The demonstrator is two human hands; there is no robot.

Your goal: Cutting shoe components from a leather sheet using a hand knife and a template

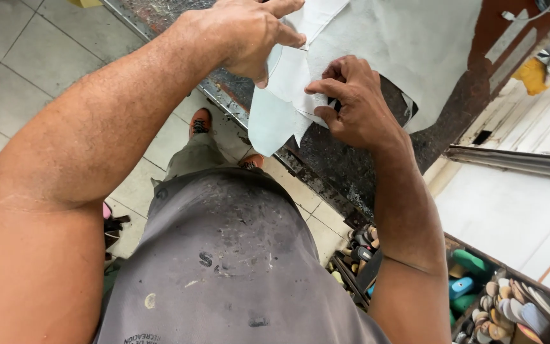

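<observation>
A pale grey sheet of material (402,38) lies on a dark worn worktable (345,159). A cut flap of the sheet (272,121) hangs over the table's near edge. My left hand (249,32) pinches and lifts part of the sheet near the cut. My right hand (351,102) presses on the sheet just right of the flap, fingers curled around a small dark tool that is mostly hidden.
Below the table at the right stands a box of several shoe soles and small tools (498,299). My feet in orange sandals (200,121) rest on a pale tiled floor (27,70). A white panel (510,210) sits at the right.
</observation>
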